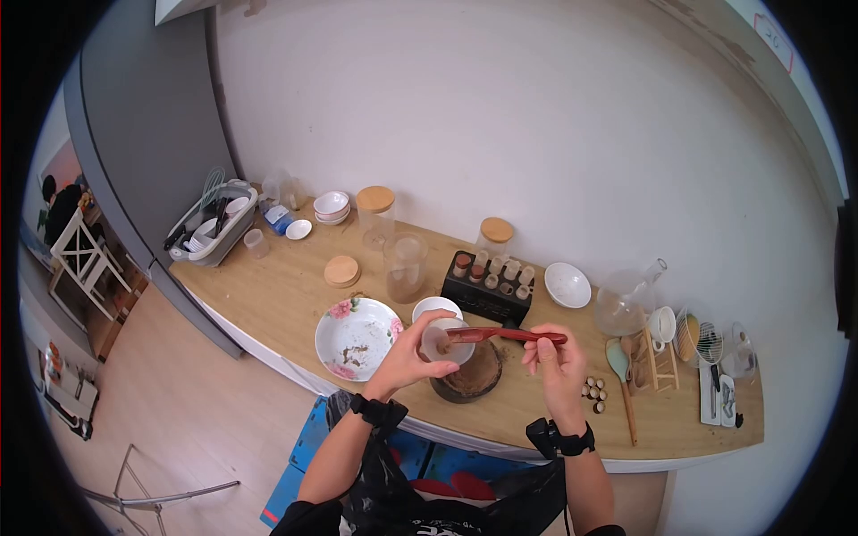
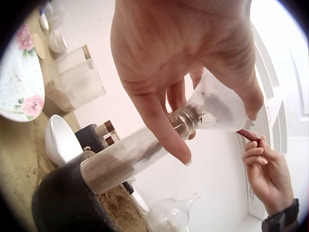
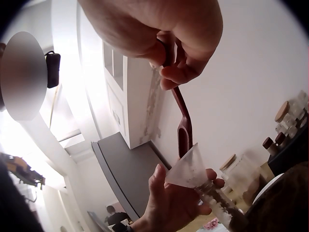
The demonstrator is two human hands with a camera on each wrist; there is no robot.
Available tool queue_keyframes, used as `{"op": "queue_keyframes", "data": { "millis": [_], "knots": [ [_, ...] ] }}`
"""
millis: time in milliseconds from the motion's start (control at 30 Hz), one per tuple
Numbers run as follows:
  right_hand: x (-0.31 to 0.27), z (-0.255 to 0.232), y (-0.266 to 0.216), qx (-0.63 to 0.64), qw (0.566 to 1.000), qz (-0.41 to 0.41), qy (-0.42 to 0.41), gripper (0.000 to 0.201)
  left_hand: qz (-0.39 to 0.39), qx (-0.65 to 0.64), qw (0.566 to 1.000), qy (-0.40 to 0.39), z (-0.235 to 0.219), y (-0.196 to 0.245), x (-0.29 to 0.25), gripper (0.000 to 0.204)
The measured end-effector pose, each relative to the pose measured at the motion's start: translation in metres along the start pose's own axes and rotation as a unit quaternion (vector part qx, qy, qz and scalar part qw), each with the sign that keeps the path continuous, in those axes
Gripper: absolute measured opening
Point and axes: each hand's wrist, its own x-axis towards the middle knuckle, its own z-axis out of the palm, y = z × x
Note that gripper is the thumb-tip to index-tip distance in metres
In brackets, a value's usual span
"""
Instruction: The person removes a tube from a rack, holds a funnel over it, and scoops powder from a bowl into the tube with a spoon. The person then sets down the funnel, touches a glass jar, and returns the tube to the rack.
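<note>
My left hand [image 2: 178, 58] grips the neck of a clear glass tube [image 2: 116, 166] and the frosted funnel [image 2: 217, 104] set in its mouth. Brown powder lies inside the tube, and some clings to the funnel. The tube's lower end stands at the dark bowl [image 2: 63, 198] of brown soil-like material. My right hand [image 1: 559, 366] pinches the handle of a dark red spoon [image 1: 509, 334]; the spoon's head [image 3: 184, 137] is at the funnel's rim in the right wrist view. Whether the spoon holds powder, I cannot tell.
Left of the bowl lies a floral plate [image 1: 344, 335] with brown crumbs. A white bowl [image 1: 438, 309] and a black rack [image 1: 483, 299] of small tubes stand behind. Rightward are a glass flask [image 1: 623, 304], a green spatula [image 1: 618, 357] and small caps [image 1: 593, 393]. Glass jars [image 1: 407, 268] stand further back.
</note>
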Motion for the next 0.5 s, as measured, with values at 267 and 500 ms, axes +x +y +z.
{"op": "queue_keyframes", "data": {
  "millis": [267,500],
  "knots": [
    [-0.005,-0.004,0.005,-0.005,0.999,-0.025,-0.046,0.022,0.001,0.01,1.0,0.006,0.001,0.001,0.0,0.071],
    [-0.014,-0.027,0.033,0.026,0.991,-0.044,0.12,0.019,-0.009,-0.011,1.0,0.012,0.001,-0.002,-0.002,0.07]
  ]
}}
